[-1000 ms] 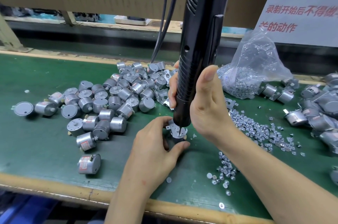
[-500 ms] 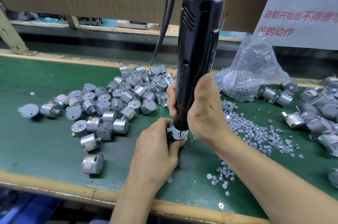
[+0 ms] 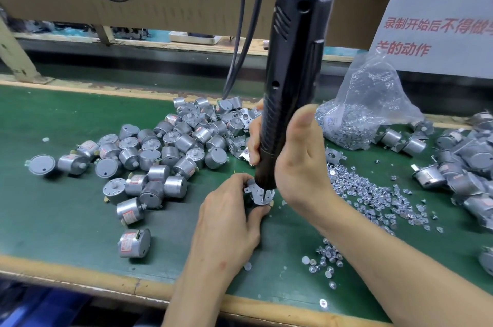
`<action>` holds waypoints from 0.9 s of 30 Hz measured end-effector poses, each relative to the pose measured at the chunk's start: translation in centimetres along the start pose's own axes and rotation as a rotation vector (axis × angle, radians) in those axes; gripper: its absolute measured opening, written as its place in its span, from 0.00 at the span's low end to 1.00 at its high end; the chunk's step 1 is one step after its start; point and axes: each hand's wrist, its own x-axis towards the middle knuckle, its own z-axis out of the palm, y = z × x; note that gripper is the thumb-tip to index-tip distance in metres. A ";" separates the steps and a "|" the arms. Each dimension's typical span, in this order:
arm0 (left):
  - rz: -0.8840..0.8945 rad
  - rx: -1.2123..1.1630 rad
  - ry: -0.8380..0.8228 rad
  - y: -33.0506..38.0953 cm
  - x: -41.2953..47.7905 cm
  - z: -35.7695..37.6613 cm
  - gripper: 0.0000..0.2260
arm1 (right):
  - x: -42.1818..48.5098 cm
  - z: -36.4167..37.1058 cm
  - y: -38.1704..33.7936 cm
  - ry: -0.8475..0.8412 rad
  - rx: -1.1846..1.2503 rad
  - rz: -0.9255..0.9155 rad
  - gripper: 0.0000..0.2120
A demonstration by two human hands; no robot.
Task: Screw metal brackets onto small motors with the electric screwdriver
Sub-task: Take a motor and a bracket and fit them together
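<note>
My right hand [image 3: 298, 161] grips the black electric screwdriver [image 3: 289, 78], which stands nearly upright with its bit down on the metal bracket [image 3: 258, 192]. That bracket sits on top of a small motor that my left hand [image 3: 229, 220] holds against the green mat; the motor body is mostly hidden by my fingers. A pile of loose silver motors [image 3: 160, 158] lies to the left. Bare brackets [image 3: 237, 142] lie behind the screwdriver.
Loose screws [image 3: 373, 193] are scattered on the mat at the right, with a clear plastic bag of screws [image 3: 365, 110] behind them. More motors with brackets [image 3: 458, 166] are heaped at the far right. The wooden table edge [image 3: 106, 281] runs along the front. Cables [image 3: 240, 33] hang behind.
The screwdriver dipped onto the bracket half a second ago and now stands slightly higher with its bit visible on the bracket. Both hands keep their hold; the camera has shifted a little.
</note>
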 end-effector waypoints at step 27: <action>-0.008 0.043 -0.075 -0.5 -0.5 0.3 0.15 | 3.1 -7.6 1.4 0.102 0.071 0.183 0.39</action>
